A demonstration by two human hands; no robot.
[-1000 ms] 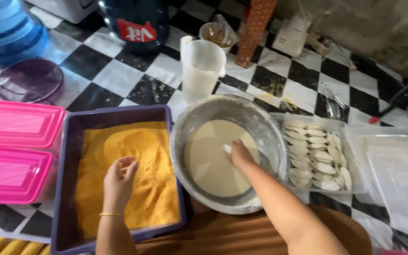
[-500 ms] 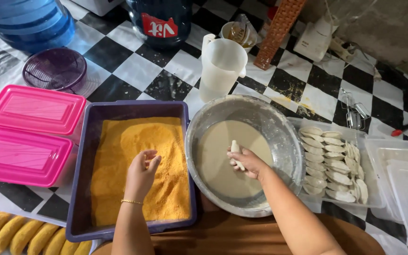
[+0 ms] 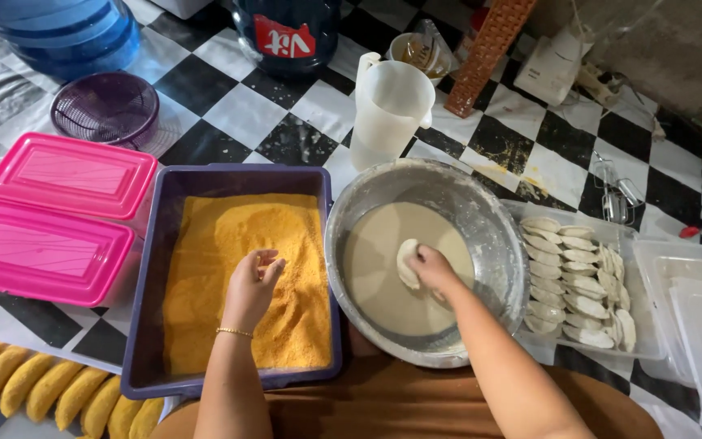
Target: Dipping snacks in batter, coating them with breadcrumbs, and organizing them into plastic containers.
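Since the earlier frames the right hand has drawn the pale dumpling from the far side of the batter toward the middle of the metal bowl, and the left hand has shifted slightly over the crumbs. The dumpling lies on the beige batter, gripped at its near edge by the closed fingers of the right hand. The left hand hovers loosely curled over the orange breadcrumbs, fingers half open and holding nothing visible; a thin bracelet circles the wrist. The crumbs fill a purple tray just left of the bowl. To the right, a clear container holds rows of uncoated dumplings. Two pink lidded boxes stand left of the tray, breaded pieces lie at lower left, and a white jug stands behind the bowl on the checkered floor.
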